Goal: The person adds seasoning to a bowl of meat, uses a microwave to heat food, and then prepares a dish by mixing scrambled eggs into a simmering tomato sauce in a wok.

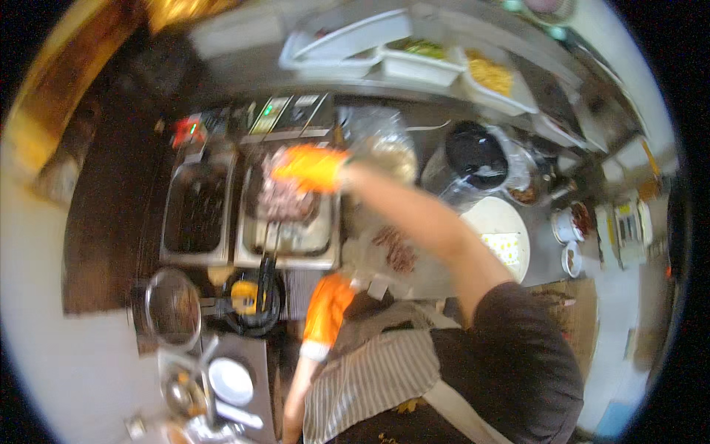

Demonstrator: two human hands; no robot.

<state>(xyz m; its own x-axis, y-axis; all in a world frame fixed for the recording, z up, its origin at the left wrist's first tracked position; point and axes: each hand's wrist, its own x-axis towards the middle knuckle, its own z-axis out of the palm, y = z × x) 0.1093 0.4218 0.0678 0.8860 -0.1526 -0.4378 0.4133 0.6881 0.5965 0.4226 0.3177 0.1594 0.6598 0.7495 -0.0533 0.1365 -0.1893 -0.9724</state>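
Observation:
My right hand, in an orange glove, is over the upper part of a heap of pale pink, raw-looking meat pieces. Blur hides whether its fingers grip any. The meat lies above a rectangular metal fryer vat of cloudy, pale liquid, apparently in a basket or strainer with a black handle. My left hand, also orange-gloved, is low by the counter's front edge, near a clear plastic bag or sheet; its fingers are unclear. Loose reddish meat pieces lie right of the vat.
A second vat with dark liquid stands left. A round mesh strainer and a black pan-like vessel are nearer. White food tubs line the back. A black-lined container and a round white board stand right.

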